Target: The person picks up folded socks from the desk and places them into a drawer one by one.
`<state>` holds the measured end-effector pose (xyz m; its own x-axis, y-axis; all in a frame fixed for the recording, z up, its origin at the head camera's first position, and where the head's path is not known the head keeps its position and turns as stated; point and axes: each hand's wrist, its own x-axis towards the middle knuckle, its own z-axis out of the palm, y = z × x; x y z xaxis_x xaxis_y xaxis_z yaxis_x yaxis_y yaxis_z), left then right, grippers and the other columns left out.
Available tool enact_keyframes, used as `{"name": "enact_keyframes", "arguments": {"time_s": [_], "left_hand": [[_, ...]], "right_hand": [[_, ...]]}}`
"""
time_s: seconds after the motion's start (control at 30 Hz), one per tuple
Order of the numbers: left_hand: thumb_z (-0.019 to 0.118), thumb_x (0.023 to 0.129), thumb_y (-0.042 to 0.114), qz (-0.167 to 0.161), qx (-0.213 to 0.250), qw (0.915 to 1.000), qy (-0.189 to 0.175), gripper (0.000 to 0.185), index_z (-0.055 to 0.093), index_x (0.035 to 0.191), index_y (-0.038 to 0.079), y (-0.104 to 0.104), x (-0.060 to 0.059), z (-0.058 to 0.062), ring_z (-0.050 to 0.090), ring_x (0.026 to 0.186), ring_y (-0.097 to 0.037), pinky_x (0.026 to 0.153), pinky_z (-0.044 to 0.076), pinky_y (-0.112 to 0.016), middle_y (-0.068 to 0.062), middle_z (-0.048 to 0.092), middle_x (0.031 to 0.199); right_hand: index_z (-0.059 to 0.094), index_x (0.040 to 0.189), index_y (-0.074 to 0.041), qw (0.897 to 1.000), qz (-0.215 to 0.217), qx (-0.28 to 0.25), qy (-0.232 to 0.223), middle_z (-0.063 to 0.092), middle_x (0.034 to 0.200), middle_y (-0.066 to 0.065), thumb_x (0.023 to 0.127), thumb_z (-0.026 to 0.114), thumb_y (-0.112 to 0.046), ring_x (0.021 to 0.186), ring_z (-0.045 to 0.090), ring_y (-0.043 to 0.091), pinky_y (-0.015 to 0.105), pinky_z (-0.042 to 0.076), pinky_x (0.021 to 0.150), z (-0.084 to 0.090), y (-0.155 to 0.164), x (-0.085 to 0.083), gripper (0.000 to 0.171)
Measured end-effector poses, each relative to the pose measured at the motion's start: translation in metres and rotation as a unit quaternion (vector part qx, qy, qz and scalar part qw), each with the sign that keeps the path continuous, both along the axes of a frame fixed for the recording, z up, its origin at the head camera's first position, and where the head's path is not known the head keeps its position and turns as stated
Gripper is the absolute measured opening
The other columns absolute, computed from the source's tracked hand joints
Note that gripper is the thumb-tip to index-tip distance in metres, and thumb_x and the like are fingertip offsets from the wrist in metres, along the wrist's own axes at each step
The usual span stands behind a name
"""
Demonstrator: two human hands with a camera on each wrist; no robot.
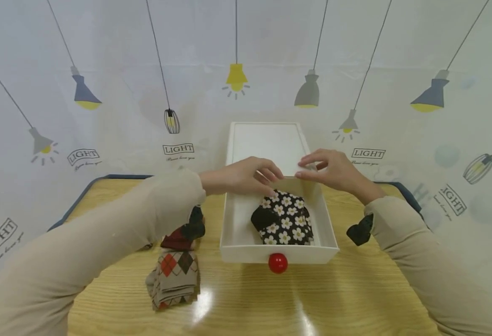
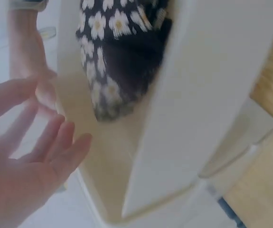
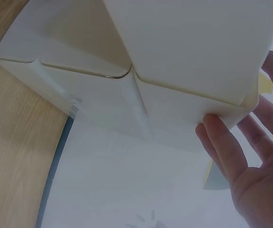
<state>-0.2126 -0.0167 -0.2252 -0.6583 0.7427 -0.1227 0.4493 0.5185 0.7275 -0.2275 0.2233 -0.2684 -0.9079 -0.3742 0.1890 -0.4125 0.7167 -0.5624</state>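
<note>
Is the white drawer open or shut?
Open. The white drawer is pulled out of its case toward the red knob, with the floral socks exposed inside.

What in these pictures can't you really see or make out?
- Head view: the left hand covers the back of the floral socks.
- Head view: the left sleeve hides part of the dark red socks on the table.
- Left wrist view: the floral socks are blurred and cut off by the top edge.
- Right wrist view: the drawer wall hides its inside; only the right hand fingers show.

Staged tabletop (image 1: 250,303), lamp-print backdrop (image 1: 103,70)
</note>
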Motion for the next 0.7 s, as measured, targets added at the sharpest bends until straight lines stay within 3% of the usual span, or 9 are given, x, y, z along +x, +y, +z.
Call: {"name": "enact_keyframes", "arguments": {"time_s": [0.17,0.3,0.4,0.57,0.7], "left_hand": [[0.062,0.083,0.009,-0.015,0.042,0.9984,0.035,0.039,0.049,0.119,0.003,-0.022,0.000,0.015,0.051,0.106,-0.025,0.087,0.043,-0.029,-0.015,0.051,0.120],[0.061,0.084,0.010,-0.010,0.070,0.9954,0.066,0.038,0.049,0.120,0.005,-0.042,0.002,0.032,0.052,0.105,-0.025,0.087,0.043,-0.031,-0.013,0.052,0.118],[0.060,0.085,0.013,-0.009,0.078,0.9931,0.087,0.037,0.049,0.120,0.006,-0.063,0.005,0.038,0.053,0.104,-0.024,0.086,0.044,-0.033,-0.011,0.054,0.116],[0.058,0.086,0.015,0.014,0.085,0.9920,0.092,0.036,0.049,0.121,0.007,-0.100,0.006,0.031,0.051,0.105,-0.020,0.087,0.043,-0.037,-0.009,0.052,0.117],[0.056,0.088,0.015,0.048,0.099,0.9910,0.076,0.037,0.047,0.123,0.005,-0.133,0.000,0.006,0.049,0.107,-0.022,0.088,0.041,-0.040,-0.010,0.049,0.121]], "right_hand": [[0.062,0.107,-0.004,1.000,-0.008,-0.001,-0.003,0.054,0.116,0.014,0.079,0.066,-0.032,0.099,0.053,0.031,0.043,0.046,0.082,0.000,-0.001,0.001,0.040],[0.062,0.107,-0.004,1.000,-0.005,-0.003,-0.004,0.054,0.117,0.014,0.080,0.066,-0.032,0.100,0.053,0.030,0.043,0.045,0.083,-0.001,-0.001,0.001,0.039],[0.062,0.107,-0.004,1.000,-0.005,-0.001,-0.003,0.054,0.117,0.014,0.080,0.065,-0.032,0.099,0.053,0.031,0.042,0.045,0.083,0.000,-0.001,0.002,0.039],[0.063,0.106,-0.004,1.000,-0.006,-0.004,0.003,0.055,0.116,0.014,0.080,0.066,-0.031,0.099,0.053,0.030,0.042,0.045,0.083,0.000,-0.001,0.003,0.038],[0.063,0.106,-0.004,1.000,-0.006,-0.006,0.006,0.055,0.115,0.014,0.080,0.066,-0.031,0.099,0.053,0.030,0.042,0.045,0.083,-0.001,-0.003,0.002,0.038]]}}
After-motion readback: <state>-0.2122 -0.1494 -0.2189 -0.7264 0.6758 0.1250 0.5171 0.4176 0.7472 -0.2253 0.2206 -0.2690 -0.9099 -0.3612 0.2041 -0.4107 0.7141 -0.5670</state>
